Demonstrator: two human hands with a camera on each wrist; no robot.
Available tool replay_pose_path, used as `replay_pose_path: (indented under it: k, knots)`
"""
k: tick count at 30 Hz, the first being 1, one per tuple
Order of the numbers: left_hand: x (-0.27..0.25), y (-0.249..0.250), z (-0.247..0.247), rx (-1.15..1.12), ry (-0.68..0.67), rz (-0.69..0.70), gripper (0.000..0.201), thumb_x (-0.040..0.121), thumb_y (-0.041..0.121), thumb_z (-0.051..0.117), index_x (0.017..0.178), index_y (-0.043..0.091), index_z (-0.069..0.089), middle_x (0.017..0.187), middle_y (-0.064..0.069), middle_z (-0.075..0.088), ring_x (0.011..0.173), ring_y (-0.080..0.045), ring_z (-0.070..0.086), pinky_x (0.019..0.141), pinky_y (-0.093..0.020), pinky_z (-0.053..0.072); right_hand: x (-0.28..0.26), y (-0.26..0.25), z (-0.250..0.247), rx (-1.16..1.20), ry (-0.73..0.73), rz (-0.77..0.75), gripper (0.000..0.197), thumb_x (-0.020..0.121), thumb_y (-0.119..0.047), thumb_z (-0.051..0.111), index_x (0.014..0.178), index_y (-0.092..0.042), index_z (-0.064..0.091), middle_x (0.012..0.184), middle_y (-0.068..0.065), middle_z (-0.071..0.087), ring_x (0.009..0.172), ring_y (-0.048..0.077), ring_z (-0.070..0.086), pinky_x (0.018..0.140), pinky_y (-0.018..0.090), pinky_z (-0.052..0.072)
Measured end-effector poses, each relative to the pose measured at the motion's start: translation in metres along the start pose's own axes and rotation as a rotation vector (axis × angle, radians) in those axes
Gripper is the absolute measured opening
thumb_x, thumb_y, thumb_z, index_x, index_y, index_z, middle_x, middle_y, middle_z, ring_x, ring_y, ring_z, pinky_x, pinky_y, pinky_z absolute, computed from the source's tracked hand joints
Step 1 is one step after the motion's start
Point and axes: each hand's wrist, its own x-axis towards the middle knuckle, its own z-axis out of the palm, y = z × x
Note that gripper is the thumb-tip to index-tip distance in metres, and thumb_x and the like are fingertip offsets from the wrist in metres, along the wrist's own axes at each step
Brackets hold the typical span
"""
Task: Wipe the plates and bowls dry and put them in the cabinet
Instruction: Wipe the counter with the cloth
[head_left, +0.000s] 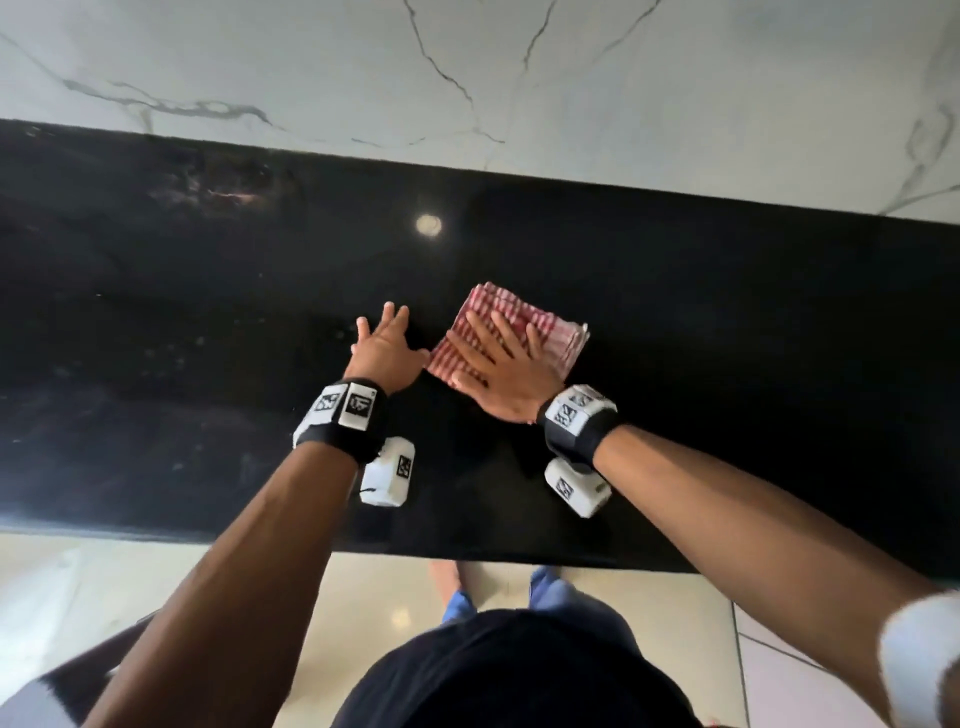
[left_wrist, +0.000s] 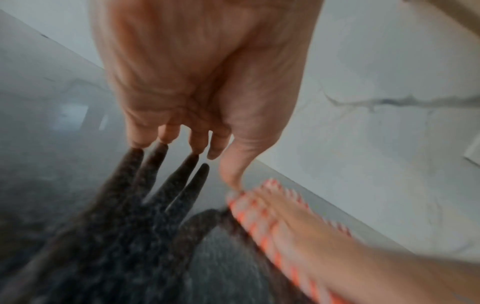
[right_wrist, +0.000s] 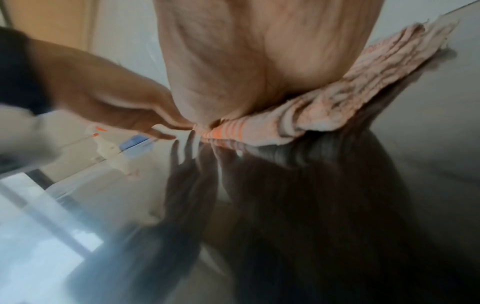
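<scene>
Flatly, the checked cloth (head_left: 511, 332) is pressed onto the black countertop (head_left: 727, 322) by the right hand (head_left: 501, 371), fingers straight; the left hand (head_left: 384, 348) is spread beside it, below a marble wall (head_left: 311, 62).

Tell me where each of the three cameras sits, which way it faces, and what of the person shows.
Head: worn on the head, looking down at the black counter; both forearms, the left hand and right hand, which lies flat on the checked cloth, show.
Left wrist: looks along the left hand at the counter; the right hand lies on the cloth.
Right wrist: looks along the right hand, pressing the cloth; the left hand shows.
Shared: all three show both hands and the cloth.
</scene>
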Motion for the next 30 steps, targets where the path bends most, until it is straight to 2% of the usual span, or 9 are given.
replay_pose_path:
  k: [5,9,11,13,15,19,25,27,30]
  knots:
    - [-0.012,-0.011,-0.001,-0.047,0.069,0.015,0.061,0.106,0.017,0.053,0.163,0.015,0.031,0.175,-0.006,0.009,0.161,-0.031,-0.006,0.129,-0.05,0.007,-0.068,-0.022,0.052,-0.058,0.052,-0.129,0.063,0.104,-0.062,0.019,0.158,-0.046,-0.007,0.167,-0.01,-0.02,0.155,0.024,-0.018,0.121,0.06,-0.011]
    - [-0.025,-0.015,0.014,-0.082,0.043,-0.002,0.065,0.105,0.025,0.058,0.163,0.017,0.03,0.176,-0.002,0.006,0.161,-0.03,-0.007,0.129,-0.051,0.008,-0.111,-0.029,0.084,-0.146,0.132,-0.298,0.063,0.103,-0.061,0.026,0.161,-0.039,0.016,0.171,-0.001,0.005,0.157,0.03,0.004,0.12,0.066,0.009]
    - [-0.031,-0.017,0.021,-0.042,0.044,0.001,0.07,0.103,0.031,0.061,0.163,0.017,0.029,0.176,-0.002,0.004,0.161,-0.031,-0.01,0.128,-0.054,0.005,-0.13,-0.026,0.096,-0.182,0.167,-0.39,0.059,0.104,-0.06,0.027,0.16,-0.039,0.023,0.17,0.0,0.011,0.157,0.03,0.009,0.121,0.065,0.01]
    - [-0.036,-0.021,0.025,-0.017,0.064,-0.008,0.074,0.102,0.036,0.063,0.164,0.017,0.027,0.176,-0.003,0.002,0.16,-0.03,-0.014,0.127,-0.055,0.0,-0.146,-0.018,0.106,-0.209,0.178,-0.454,0.056,0.106,-0.058,0.024,0.159,-0.041,0.022,0.17,-0.002,0.012,0.157,0.029,0.009,0.121,0.064,0.009]
    - [-0.041,-0.022,0.025,0.005,0.1,-0.013,0.077,0.101,0.038,0.064,0.164,0.018,0.025,0.176,-0.003,0.0,0.16,-0.03,-0.017,0.127,-0.056,-0.002,-0.167,-0.003,0.109,-0.231,0.185,-0.436,0.054,0.107,-0.055,0.021,0.16,-0.043,0.016,0.17,-0.004,0.011,0.157,0.027,0.009,0.122,0.063,0.007]
    - [-0.052,-0.027,0.024,0.009,0.14,-0.046,0.081,0.101,0.04,0.064,0.166,0.018,0.021,0.176,-0.003,-0.002,0.16,-0.029,-0.019,0.128,-0.056,-0.003,-0.203,0.044,0.111,-0.178,0.207,-0.245,0.051,0.107,-0.055,0.017,0.158,-0.049,0.012,0.17,-0.01,0.007,0.157,0.022,0.007,0.122,0.058,0.002]
    - [-0.077,-0.008,0.051,0.008,0.118,-0.013,0.082,0.101,0.039,0.064,0.166,0.019,0.019,0.176,-0.004,-0.005,0.159,-0.03,-0.02,0.128,-0.057,-0.002,-0.254,0.156,0.098,-0.002,0.268,0.295,0.052,0.105,-0.058,0.011,0.156,-0.052,0.004,0.167,-0.008,0.021,0.152,0.023,0.029,0.119,0.055,0.021]
    - [-0.086,0.003,0.065,0.014,0.089,0.016,0.082,0.101,0.04,0.064,0.166,0.021,0.019,0.176,-0.003,-0.006,0.159,-0.029,-0.021,0.127,-0.057,-0.002,-0.271,0.188,0.098,0.092,0.292,0.445,0.056,0.1,-0.065,0.009,0.155,-0.052,0.006,0.167,-0.012,0.015,0.153,0.022,0.026,0.12,0.056,0.018]
    - [-0.1,0.014,0.083,0.012,0.065,0.048,0.082,0.101,0.041,0.064,0.166,0.022,0.018,0.176,-0.002,-0.007,0.159,-0.03,-0.022,0.127,-0.059,-0.002,-0.291,0.212,0.104,0.143,0.347,0.6,0.064,0.092,-0.069,0.005,0.154,-0.053,0.004,0.165,-0.02,-0.003,0.156,0.017,0.009,0.123,0.054,0.007]
